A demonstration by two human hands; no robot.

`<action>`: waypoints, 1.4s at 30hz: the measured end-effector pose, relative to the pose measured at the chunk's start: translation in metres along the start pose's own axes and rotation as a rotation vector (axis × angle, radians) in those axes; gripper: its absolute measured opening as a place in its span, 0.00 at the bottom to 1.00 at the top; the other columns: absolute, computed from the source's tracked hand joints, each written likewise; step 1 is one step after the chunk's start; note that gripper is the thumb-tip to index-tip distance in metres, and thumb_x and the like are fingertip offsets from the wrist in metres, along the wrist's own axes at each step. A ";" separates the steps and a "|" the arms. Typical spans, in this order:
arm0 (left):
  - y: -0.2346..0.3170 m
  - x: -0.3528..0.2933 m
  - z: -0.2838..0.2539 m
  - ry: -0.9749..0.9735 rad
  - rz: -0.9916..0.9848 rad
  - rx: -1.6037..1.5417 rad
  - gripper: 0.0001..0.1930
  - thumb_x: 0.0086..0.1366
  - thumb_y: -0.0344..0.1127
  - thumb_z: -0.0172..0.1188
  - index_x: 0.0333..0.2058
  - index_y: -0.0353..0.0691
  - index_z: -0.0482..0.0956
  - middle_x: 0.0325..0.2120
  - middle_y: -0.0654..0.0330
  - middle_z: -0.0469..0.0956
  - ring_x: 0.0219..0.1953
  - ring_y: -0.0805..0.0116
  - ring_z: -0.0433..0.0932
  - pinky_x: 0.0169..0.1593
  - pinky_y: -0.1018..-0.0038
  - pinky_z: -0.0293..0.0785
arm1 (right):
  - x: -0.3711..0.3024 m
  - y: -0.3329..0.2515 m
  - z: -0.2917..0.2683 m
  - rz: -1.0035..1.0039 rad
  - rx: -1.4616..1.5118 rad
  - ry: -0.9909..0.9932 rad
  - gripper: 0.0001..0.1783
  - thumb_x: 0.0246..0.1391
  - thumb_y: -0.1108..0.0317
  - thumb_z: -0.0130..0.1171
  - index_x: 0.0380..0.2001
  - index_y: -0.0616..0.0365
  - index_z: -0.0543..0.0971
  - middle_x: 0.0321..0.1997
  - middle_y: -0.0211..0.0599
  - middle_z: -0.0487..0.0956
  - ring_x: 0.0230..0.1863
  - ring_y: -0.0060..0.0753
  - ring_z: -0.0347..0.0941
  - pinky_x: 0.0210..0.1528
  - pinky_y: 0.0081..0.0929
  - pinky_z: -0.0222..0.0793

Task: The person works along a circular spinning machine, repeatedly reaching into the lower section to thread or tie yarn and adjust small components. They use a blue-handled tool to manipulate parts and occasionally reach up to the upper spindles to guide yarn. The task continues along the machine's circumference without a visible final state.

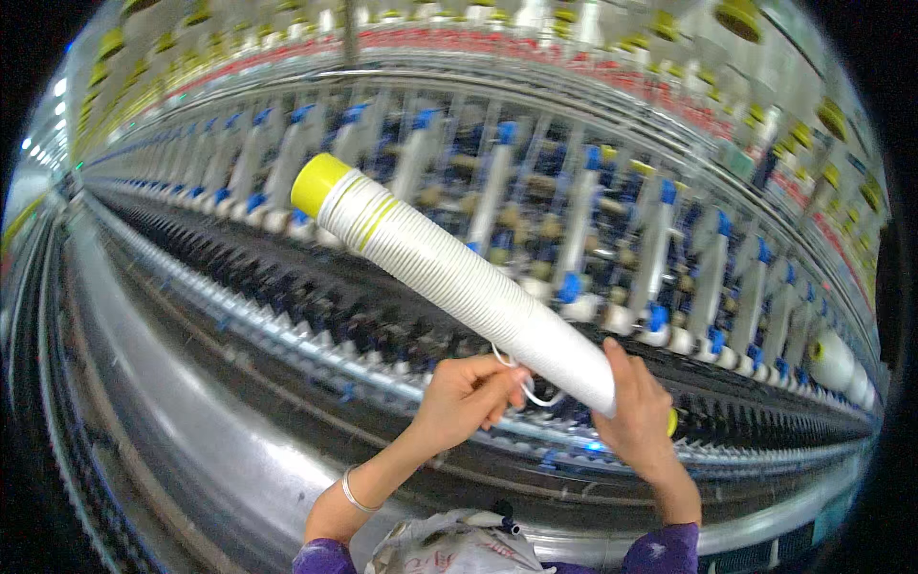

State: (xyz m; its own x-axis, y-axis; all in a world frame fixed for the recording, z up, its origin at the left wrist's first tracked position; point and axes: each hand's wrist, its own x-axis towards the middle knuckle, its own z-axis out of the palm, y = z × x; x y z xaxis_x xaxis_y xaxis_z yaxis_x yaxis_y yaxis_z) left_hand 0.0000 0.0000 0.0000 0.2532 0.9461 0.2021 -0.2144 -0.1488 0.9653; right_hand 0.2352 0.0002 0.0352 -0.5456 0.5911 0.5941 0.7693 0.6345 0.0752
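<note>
Holding a long stack of white tubes [459, 277] by its lower end only, the right hand [639, 413] carries most of the weight, and this is judged to be the main risk. The stack is tilted, its yellow top end [318, 184] raised up and to the left, far from the support. If the grip is loosened a little, the stack could tip down toward the spinning frame [574, 239] in front, or the nested tubes could slide apart and fall among the spindles.

The right hand is closed around the lower end of the stack, the fingers wrapped over it and the wrist bent upward. The left hand [469, 394] is seen just beside it, under the stack, with fingers pinched on a thin white thread loop [524, 383]; its grip is nearly closed. It cannot be told whether the loop is tied to the stack. If the thread is pulled hard, the stack could be turned out of the right hand. A thin bangle [352, 494] is worn on the left wrist, and both forearms come up from below.
</note>
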 end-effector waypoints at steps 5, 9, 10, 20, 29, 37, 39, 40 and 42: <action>0.037 -0.080 -0.085 0.896 0.971 0.912 0.03 0.59 0.21 0.54 0.27 0.30 0.76 0.35 0.53 0.70 0.16 0.74 0.64 0.21 0.77 0.61 | 0.077 -0.068 0.029 -0.304 0.096 0.000 0.45 0.36 0.58 0.68 0.59 0.61 0.62 0.31 0.40 0.69 0.27 0.39 0.70 0.26 0.31 0.69; 0.035 -0.111 -0.110 0.659 0.363 0.278 0.13 0.66 0.34 0.48 0.23 0.35 0.71 0.17 0.60 0.70 0.17 0.74 0.66 0.23 0.75 0.64 | 0.177 -0.137 0.085 -0.551 0.044 0.069 0.43 0.41 0.45 0.62 0.59 0.49 0.63 0.31 0.40 0.71 0.26 0.37 0.73 0.24 0.33 0.70; 0.027 -0.119 -0.115 0.522 0.213 0.067 0.14 0.67 0.36 0.46 0.23 0.36 0.70 0.14 0.60 0.69 0.17 0.73 0.68 0.24 0.72 0.65 | 0.213 -0.154 0.101 -0.532 -0.013 0.094 0.41 0.42 0.43 0.61 0.59 0.47 0.63 0.32 0.41 0.73 0.26 0.40 0.74 0.24 0.35 0.71; -0.141 -0.384 -0.125 0.897 -0.950 0.661 0.16 0.58 0.46 0.49 0.30 0.39 0.79 0.29 0.49 0.78 0.34 0.49 0.77 0.38 0.59 0.71 | 0.429 -0.170 0.302 -0.188 0.047 0.023 0.28 0.51 0.66 0.57 0.58 0.42 0.68 0.47 0.47 0.74 0.47 0.52 0.70 0.46 0.44 0.67; -0.259 -0.412 -0.091 1.422 -0.531 -0.392 0.22 0.67 0.46 0.45 0.49 0.34 0.72 0.49 0.55 0.72 0.51 0.66 0.69 0.54 0.73 0.63 | 0.429 -0.353 0.383 -0.635 0.405 0.250 0.22 0.57 0.62 0.53 0.52 0.61 0.68 0.46 0.49 0.71 0.48 0.52 0.67 0.48 0.40 0.65; -0.289 -0.401 -0.063 1.883 -0.252 -0.603 0.23 0.67 0.47 0.46 0.52 0.36 0.70 0.50 0.57 0.72 0.51 0.69 0.68 0.54 0.75 0.63 | 0.230 -0.641 0.314 -1.680 0.763 -0.627 0.23 0.47 0.69 0.62 0.47 0.63 0.72 0.43 0.49 0.75 0.42 0.48 0.73 0.41 0.37 0.71; -0.299 -0.397 -0.041 1.976 -0.177 -0.669 0.23 0.67 0.47 0.46 0.53 0.37 0.70 0.50 0.58 0.72 0.51 0.70 0.68 0.54 0.75 0.63 | 0.162 -0.672 0.262 -1.853 0.892 -0.747 0.22 0.46 0.69 0.63 0.46 0.62 0.73 0.42 0.50 0.76 0.37 0.47 0.76 0.38 0.37 0.72; -0.304 -0.396 -0.030 2.017 -0.132 -0.701 0.23 0.67 0.47 0.46 0.53 0.37 0.69 0.50 0.58 0.72 0.51 0.70 0.68 0.54 0.76 0.63 | 0.129 -0.683 0.237 -1.960 0.895 -0.778 0.22 0.46 0.68 0.63 0.46 0.61 0.74 0.42 0.50 0.76 0.36 0.47 0.76 0.37 0.38 0.72; -0.317 -0.396 -0.008 2.100 -0.035 -0.750 0.23 0.67 0.48 0.46 0.54 0.38 0.69 0.50 0.58 0.72 0.51 0.71 0.68 0.54 0.76 0.63 | 0.068 -0.698 0.190 -2.185 0.932 -0.799 0.21 0.47 0.67 0.63 0.45 0.62 0.75 0.41 0.49 0.77 0.37 0.45 0.77 0.38 0.36 0.72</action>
State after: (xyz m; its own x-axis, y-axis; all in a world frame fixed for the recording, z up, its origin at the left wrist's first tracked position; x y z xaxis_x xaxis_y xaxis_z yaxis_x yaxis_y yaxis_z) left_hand -0.0397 -0.3247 -0.3875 -0.6908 -0.1178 -0.7134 -0.5745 -0.5096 0.6405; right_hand -0.4016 -0.3075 -0.1285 -0.1284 -0.9894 -0.0678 -0.8838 0.1451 -0.4448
